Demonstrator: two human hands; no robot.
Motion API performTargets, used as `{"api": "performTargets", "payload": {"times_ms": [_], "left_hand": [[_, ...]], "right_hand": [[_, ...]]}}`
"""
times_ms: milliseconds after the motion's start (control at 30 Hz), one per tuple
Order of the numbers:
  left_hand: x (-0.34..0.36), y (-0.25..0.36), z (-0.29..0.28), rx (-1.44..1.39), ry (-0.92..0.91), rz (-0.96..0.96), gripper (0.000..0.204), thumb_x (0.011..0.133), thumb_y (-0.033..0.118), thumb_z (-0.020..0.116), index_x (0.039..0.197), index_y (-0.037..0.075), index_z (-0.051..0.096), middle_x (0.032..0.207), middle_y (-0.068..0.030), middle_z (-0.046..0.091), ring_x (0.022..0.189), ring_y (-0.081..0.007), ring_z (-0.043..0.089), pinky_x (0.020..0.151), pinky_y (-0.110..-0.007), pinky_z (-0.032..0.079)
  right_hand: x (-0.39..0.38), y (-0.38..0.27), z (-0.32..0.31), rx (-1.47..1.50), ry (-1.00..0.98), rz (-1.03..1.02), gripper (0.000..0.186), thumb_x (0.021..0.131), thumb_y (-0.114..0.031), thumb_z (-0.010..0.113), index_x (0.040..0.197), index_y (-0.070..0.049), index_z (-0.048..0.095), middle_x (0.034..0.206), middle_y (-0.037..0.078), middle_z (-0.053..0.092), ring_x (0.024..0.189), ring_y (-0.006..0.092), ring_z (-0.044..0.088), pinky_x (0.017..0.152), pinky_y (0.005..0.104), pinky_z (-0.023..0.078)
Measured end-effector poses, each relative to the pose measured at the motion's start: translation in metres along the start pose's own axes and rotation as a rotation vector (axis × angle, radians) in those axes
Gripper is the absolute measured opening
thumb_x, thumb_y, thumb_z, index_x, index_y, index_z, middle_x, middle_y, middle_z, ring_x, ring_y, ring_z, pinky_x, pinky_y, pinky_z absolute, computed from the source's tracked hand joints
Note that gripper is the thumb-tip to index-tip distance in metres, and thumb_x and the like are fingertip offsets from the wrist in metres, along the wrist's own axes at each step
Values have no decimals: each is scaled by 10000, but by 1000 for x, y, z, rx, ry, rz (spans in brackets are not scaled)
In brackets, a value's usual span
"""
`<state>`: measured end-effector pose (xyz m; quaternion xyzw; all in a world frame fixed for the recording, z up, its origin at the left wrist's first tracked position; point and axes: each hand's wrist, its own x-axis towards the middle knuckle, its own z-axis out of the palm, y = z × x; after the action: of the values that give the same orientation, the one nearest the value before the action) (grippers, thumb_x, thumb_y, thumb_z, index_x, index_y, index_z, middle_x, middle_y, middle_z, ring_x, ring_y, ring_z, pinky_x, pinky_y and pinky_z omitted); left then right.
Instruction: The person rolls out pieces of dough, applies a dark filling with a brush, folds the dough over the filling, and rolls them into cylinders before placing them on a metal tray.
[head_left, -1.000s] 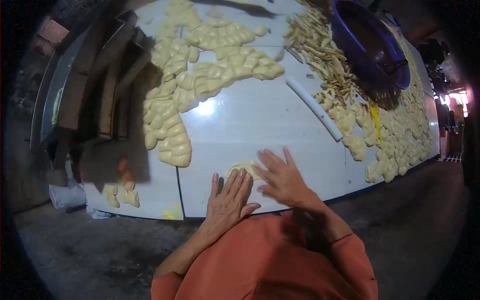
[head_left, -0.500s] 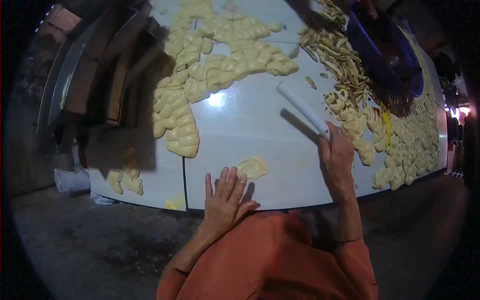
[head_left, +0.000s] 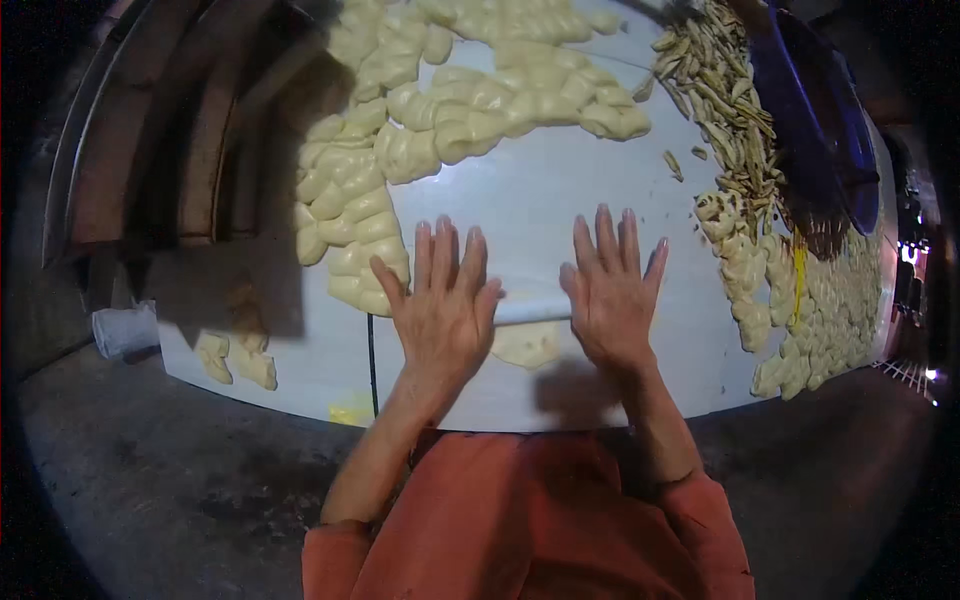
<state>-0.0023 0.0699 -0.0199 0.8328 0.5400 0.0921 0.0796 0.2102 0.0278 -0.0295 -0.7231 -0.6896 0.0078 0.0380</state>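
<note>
A white rolling pin [head_left: 533,310] lies crosswise over a flattened piece of pale yellow dough [head_left: 527,347] near the table's front edge. My left hand [head_left: 440,320] lies over the pin's left end, palm down with fingers stretched and spread. Over its right end is my right hand [head_left: 612,305], likewise flat and open. Both palms hide the pin's ends. Left of my left hand and beyond it, many soft dough pieces [head_left: 355,215] sit packed side by side on the white table [head_left: 520,210].
Brownish-yellow strips [head_left: 725,105] are heaped at the far right beside a blue-purple basin [head_left: 815,120]. More dough pieces [head_left: 820,310] cover the right side, with a yellow object [head_left: 799,280] among them. Long wooden boards or troughs [head_left: 150,130] stand at the left.
My right hand has brought the rolling pin down and left onto the dough, turning it crosswise and opening its grip. My left hand has moved forward onto the pin. The view has shifted slightly.
</note>
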Motion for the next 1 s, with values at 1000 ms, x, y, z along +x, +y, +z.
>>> {"api": "performTargets", "payload": {"times_ms": [1000], "left_hand": [[-127,18,-14,-160,-187,118,696,945,401,670,1519,61,473,1587,-157,444,1485,-360,370,1135,-731,232]], "right_hand": [[-130,-6,-18,233,-69,-328,592,888,-358,727,1447,-288,544,1336,68,599,1247,247,567,1088,544,385]]}}
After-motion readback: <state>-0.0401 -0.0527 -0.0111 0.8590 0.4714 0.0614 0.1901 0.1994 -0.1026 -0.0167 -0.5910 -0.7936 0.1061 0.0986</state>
